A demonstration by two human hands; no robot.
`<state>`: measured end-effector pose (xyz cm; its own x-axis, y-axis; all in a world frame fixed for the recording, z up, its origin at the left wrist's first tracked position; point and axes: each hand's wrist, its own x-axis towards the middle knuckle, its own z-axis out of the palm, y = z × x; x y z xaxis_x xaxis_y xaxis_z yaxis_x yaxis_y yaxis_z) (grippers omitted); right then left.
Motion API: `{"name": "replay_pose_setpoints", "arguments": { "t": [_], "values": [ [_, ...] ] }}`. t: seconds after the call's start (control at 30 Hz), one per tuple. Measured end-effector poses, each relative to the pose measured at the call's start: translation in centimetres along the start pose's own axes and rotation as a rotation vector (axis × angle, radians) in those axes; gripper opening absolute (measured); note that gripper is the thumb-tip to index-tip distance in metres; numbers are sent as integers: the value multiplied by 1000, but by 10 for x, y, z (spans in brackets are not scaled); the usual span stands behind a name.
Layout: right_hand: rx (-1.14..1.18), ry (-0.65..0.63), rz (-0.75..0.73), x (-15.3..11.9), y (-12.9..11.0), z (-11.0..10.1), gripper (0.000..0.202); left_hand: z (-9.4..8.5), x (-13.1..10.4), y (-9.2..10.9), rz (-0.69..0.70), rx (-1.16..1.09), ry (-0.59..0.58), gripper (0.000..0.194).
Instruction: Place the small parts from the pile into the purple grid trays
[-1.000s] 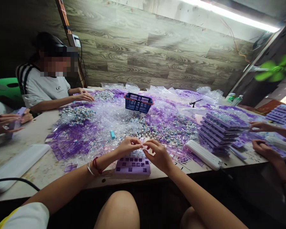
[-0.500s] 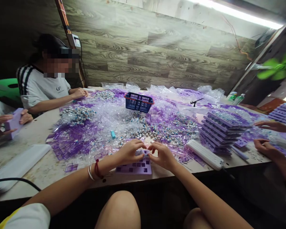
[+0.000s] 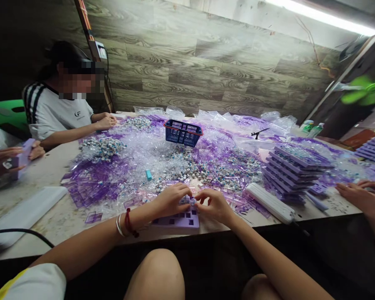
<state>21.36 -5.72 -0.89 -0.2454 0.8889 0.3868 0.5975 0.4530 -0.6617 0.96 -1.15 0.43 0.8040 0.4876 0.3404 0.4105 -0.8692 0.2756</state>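
Observation:
A purple tray with square holes (image 3: 178,222) lies near the table's front edge, below my hands. My left hand (image 3: 173,200) rests over its far left part, fingers bent and pressed together round something too small to make out. Facing it, my right hand (image 3: 215,206) is curled at the tray's far right corner, thumb and forefinger pinched. Its fingertips almost meet those of my left hand, over small whitish parts; whether it holds one is hidden. Just beyond lies a heap of small white and blue parts (image 3: 183,164).
A dark blue basket (image 3: 183,135) stands among clear and purple plastic pieces. On the right are stacked purple trays (image 3: 284,175) and a white power strip (image 3: 268,202); a long white case (image 3: 26,212) lies left. Co-workers' hands (image 3: 104,121) are at work on both sides.
My fingers have shifted slightly over the tray, and the right hand's fingertips sit a little lower. At the right, a co-worker's hands have drawn closer together. The view has tilted slightly.

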Motion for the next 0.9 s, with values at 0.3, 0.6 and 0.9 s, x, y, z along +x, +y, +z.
{"name": "replay_pose_setpoints", "arguments": {
  "t": [0.3,0.6,0.9],
  "values": [
    [-28,-58,45,3,-7,-2,2,1,1,3,39,34,-4,16],
    [3,-140,93,7,-8,-6,6,2,1,6,39,53,7,13],
    [-23,-222,62,9,-11,-10,13,4,1,6,79,68,25,9]
  ]
}}
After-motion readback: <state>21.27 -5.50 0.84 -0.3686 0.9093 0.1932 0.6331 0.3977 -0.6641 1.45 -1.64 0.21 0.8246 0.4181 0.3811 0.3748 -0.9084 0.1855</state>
